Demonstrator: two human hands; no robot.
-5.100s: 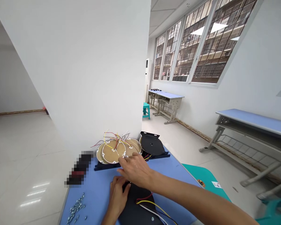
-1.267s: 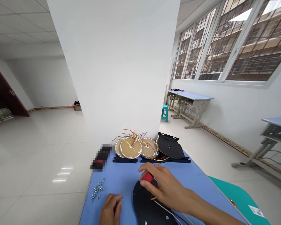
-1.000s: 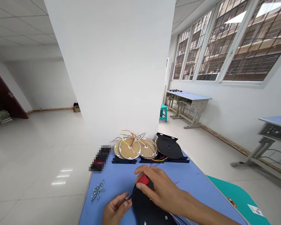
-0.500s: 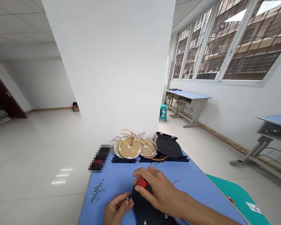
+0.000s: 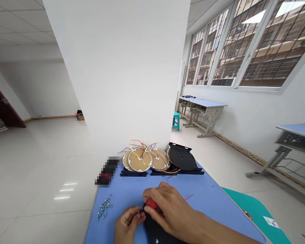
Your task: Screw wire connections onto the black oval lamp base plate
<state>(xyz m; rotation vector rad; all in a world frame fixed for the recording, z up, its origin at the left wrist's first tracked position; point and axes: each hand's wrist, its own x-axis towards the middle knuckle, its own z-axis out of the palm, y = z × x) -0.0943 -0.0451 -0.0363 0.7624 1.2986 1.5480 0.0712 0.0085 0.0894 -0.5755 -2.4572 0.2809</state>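
My right hand [image 5: 167, 211] is shut around a red-handled screwdriver [image 5: 151, 203], whose thin dark shaft is mostly hidden between my hands. My left hand [image 5: 129, 221] pinches a small silver screw [image 5: 139, 213] near the shaft's tip. Both hands sit over the edge of a black round plate [image 5: 155, 232], and much of it lies hidden beneath them. Farther up the blue table [image 5: 193, 203] lie several tan discs with coloured wires [image 5: 139, 160], a black bracketed plate [image 5: 180, 157] and a pile of silver screws [image 5: 104, 206].
A pixelated dark object [image 5: 106, 171] sits at the table's far left corner, against a white pillar [image 5: 117, 84]. A red wire end [image 5: 189, 197] lies on the table. A teal surface [image 5: 249, 211] adjoins the right edge, with blue desks [image 5: 203, 108] beyond it.
My left hand has risen from the table to the screwdriver's tip, and my right hand has moved left with the red handle. The view has drifted slightly, and the wires on the black plate are now hidden.
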